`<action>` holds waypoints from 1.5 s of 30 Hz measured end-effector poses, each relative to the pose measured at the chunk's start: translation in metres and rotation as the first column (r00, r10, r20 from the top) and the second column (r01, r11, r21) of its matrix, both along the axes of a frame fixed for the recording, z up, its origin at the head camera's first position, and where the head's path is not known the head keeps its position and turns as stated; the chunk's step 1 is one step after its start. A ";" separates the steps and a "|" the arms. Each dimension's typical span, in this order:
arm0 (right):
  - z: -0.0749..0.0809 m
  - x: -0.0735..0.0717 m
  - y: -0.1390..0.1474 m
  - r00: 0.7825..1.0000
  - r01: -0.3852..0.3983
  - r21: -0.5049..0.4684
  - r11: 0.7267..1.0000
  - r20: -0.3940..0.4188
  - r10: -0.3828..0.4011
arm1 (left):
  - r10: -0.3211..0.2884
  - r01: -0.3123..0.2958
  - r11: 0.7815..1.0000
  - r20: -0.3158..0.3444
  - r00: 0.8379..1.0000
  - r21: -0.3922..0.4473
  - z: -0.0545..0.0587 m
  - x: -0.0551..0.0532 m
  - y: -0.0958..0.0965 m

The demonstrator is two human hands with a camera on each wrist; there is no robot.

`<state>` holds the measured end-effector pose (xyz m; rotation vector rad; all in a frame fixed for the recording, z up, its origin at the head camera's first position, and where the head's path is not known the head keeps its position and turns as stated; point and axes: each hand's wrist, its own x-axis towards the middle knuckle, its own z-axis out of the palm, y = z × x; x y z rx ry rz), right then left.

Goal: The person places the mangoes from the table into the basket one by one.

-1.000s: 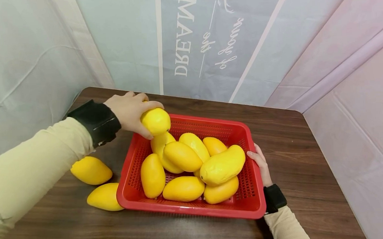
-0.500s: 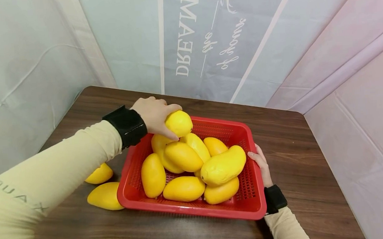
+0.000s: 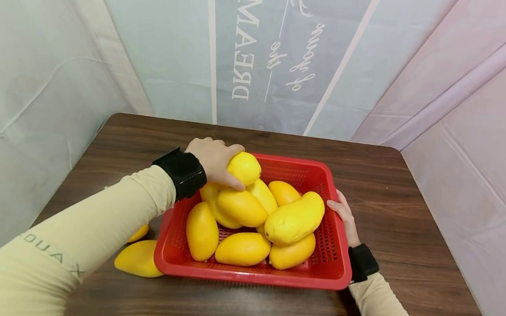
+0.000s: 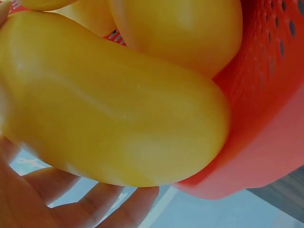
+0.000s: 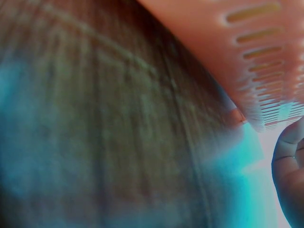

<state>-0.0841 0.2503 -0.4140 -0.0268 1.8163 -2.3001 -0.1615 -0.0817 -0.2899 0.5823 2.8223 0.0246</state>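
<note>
My left hand [image 3: 214, 160] holds a yellow mango [image 3: 245, 168] at the back left of a red perforated plastic basket [image 3: 254, 279]. In the left wrist view, fingers [image 4: 95, 202] wrap the underside of this long mango [image 4: 118, 104], which lies close to the basket wall. Several other mangoes [image 3: 243, 249] fill the basket, one large and bumpy mango [image 3: 295, 218] lying on top at the right. At the basket's right side my right hand [image 3: 345, 220] grips the rim, thumb on top; the right wrist view shows only part of that hand [image 5: 289, 175] beside the slotted wall.
The basket stands on a dark wooden table [image 3: 391, 208]. Left of it lie a mango [image 3: 138, 260] touching or close to the wall and another mango [image 3: 138, 233], mostly hidden by my left sleeve. Fabric curtains [image 3: 295, 57] enclose the table behind and at both sides.
My left hand has carried the mango rightwards from the basket's left back corner, then slightly lower, over the other mangoes. The right hand and basket have stayed put.
</note>
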 end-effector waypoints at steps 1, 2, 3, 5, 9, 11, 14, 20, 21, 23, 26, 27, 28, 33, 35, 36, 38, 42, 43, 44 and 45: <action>0.000 0.000 0.000 1.000 0.002 0.001 1.000 0.000 -0.002 | 0.001 -0.001 1.000 -0.004 1.000 -0.001 -0.001 0.000 0.000; 0.000 0.000 0.000 1.000 0.002 0.001 1.000 -0.001 -0.002 | 0.002 -0.002 1.000 -0.006 1.000 -0.001 -0.002 0.000 0.001; 0.000 0.000 0.000 1.000 0.003 0.001 1.000 -0.002 -0.003 | 0.002 -0.002 1.000 -0.006 1.000 -0.003 -0.002 0.000 0.001; 0.000 0.000 0.000 1.000 0.003 0.002 1.000 -0.002 -0.003 | 0.003 -0.003 1.000 -0.008 1.000 -0.007 -0.003 0.000 0.002; 0.000 0.000 0.000 1.000 0.002 0.005 1.000 0.000 -0.002 | 0.004 -0.004 1.000 -0.002 1.000 -0.025 -0.004 0.000 0.004; -0.001 0.000 0.000 1.000 0.003 0.007 1.000 0.002 -0.003 | 0.007 -0.007 0.999 0.001 1.000 -0.031 -0.005 0.000 0.005; -0.001 0.000 0.000 1.000 0.002 0.009 1.000 0.001 -0.002 | 0.012 -0.012 0.999 0.001 1.000 -0.035 -0.007 0.000 0.006; 0.000 0.000 0.000 1.000 -0.002 0.007 1.000 -0.001 0.002 | 0.011 -0.012 0.999 -0.018 1.000 -0.036 -0.013 -0.002 0.006; 0.000 0.000 0.000 1.000 -0.001 0.007 1.000 -0.001 0.001 | 0.009 -0.010 0.999 -0.021 1.000 -0.037 -0.014 -0.002 0.006; 0.000 0.000 0.000 1.000 -0.002 0.007 1.000 -0.001 0.002 | 0.004 -0.005 0.999 -0.022 1.000 -0.040 -0.015 -0.002 0.006; 0.000 0.000 0.000 1.000 -0.002 0.010 1.000 -0.002 0.002 | 0.001 -0.002 0.999 -0.018 1.000 -0.041 -0.015 -0.002 0.004; 0.000 0.000 0.000 1.000 -0.002 0.011 1.000 -0.002 0.002 | 0.001 -0.002 0.999 -0.016 1.000 -0.041 -0.015 -0.002 0.003; 0.000 0.000 0.000 1.000 -0.002 0.010 1.000 -0.002 0.002 | 0.002 -0.002 0.999 -0.013 1.000 -0.043 -0.015 -0.002 0.002; -0.001 0.000 -0.001 1.000 0.001 0.001 1.000 0.001 -0.001 | 0.006 -0.007 1.000 -0.013 1.000 -0.028 -0.012 0.002 -0.010; -0.001 0.000 -0.001 1.000 0.005 -0.003 1.000 0.002 -0.005 | 0.007 -0.007 1.000 -0.018 1.000 -0.020 -0.011 0.004 -0.015; -0.001 -0.001 -0.002 1.000 0.007 -0.004 1.000 0.003 -0.007 | 0.008 -0.009 1.000 -0.018 1.000 -0.016 -0.010 0.005 -0.018; 0.000 0.000 -0.002 1.000 0.010 -0.005 1.000 0.006 -0.010 | 0.013 -0.013 1.000 -0.018 1.000 -0.008 -0.008 0.007 -0.024; 0.000 0.000 -0.002 1.000 0.010 -0.006 1.000 0.011 -0.010 | 0.021 -0.021 1.000 -0.024 0.999 0.003 -0.008 0.010 -0.035; 0.000 0.000 -0.002 1.000 0.008 -0.006 1.000 0.011 -0.008 | 0.021 -0.021 1.000 -0.029 0.999 0.004 -0.008 0.011 -0.038; 0.001 0.000 -0.002 1.000 0.006 -0.005 1.000 0.011 -0.006 | 0.019 -0.019 1.000 -0.033 0.999 0.006 -0.009 0.012 -0.041; 0.001 0.000 -0.003 1.000 0.005 -0.004 1.000 0.012 -0.005 | 0.019 -0.019 1.000 -0.037 0.999 0.007 -0.009 0.012 -0.043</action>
